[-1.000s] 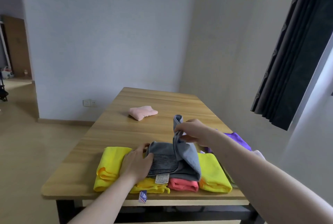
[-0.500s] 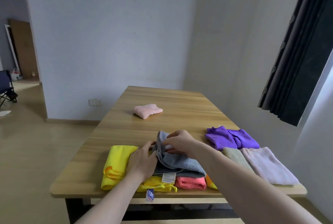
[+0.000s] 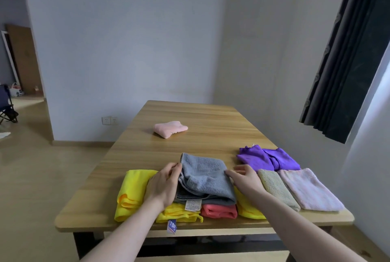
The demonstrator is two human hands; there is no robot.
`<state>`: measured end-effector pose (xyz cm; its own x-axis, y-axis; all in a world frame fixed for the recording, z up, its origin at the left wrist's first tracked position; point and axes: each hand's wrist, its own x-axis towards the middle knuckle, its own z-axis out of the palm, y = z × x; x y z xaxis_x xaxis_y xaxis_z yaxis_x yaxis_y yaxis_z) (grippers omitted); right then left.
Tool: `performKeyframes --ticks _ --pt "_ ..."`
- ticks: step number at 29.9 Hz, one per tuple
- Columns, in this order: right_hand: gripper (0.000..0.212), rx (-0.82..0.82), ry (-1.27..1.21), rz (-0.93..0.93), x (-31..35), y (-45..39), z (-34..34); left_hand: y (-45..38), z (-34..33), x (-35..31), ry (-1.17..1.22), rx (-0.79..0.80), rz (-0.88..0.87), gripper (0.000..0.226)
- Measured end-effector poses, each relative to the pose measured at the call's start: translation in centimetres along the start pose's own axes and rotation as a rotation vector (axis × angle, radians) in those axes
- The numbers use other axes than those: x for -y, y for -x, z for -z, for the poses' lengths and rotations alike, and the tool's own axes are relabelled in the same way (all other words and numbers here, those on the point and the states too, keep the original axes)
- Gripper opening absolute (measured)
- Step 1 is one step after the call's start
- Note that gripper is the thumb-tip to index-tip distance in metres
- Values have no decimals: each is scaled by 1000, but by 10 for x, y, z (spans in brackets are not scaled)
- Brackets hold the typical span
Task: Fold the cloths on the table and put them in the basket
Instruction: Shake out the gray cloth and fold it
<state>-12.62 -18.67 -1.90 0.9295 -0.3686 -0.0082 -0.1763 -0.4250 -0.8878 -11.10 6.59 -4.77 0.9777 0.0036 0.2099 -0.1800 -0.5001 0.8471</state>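
Note:
A folded grey cloth (image 3: 205, 177) lies on top of a yellow cloth (image 3: 133, 190) and a coral cloth (image 3: 218, 211) near the table's front edge. My left hand (image 3: 164, 184) rests against the grey cloth's left side, fingers touching its edge. At the cloth's right edge my right hand (image 3: 245, 179) lies with fingers extended, touching it. A purple cloth (image 3: 267, 158), a beige cloth (image 3: 276, 188) and a pale pink cloth (image 3: 308, 190) lie to the right. A pink cloth (image 3: 169, 128) sits crumpled farther back. No basket is in view.
The wooden table (image 3: 202, 118) stretches away toward the grey wall. A dark curtain (image 3: 348, 50) hangs at the right. A doorway and a folding chair (image 3: 7, 105) are at the far left over open floor.
My right hand laid the lifted grey flap down over the cloth, finishing a fold, then moved to the cloth's right edge. My left hand stayed at the left edge.

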Motion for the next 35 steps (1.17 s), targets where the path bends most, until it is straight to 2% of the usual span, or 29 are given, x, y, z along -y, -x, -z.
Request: performKeyframes --ticks 2,9,13,16,18,20,24,26,29,35 --pt "52 43 -39 -42 -4 -1 -1 -1 1 0 20 21 14 63" --pt "54 145 -61 -30 -7 -1 0 -6 4 3 77 97 108 67" --pt "57 211 -58 -31 -6 -1 1 -10 4 4 22 145 125 73" --pt "44 236 -61 -28 -7 -2 1 -18 9 -1 -65 164 127 84" --pt "33 248 -63 -19 -7 -2 2 -20 12 -13 -174 108 52 76" --pt "38 227 -46 3 -10 -5 0 -16 14 -31 -244 43 -124 56" --pt "35 215 -32 3 -12 -9 -2 11 0 -56 -314 225 -356 35" --pt "37 219 -38 -9 -11 -9 -3 25 -9 -56 -448 292 -446 47" --pt "47 209 -51 -19 -12 -11 -3 37 -20 -51 -595 297 -483 68" --pt "55 238 -29 -33 -11 -11 -5 47 -28 -46 -552 232 -435 64"
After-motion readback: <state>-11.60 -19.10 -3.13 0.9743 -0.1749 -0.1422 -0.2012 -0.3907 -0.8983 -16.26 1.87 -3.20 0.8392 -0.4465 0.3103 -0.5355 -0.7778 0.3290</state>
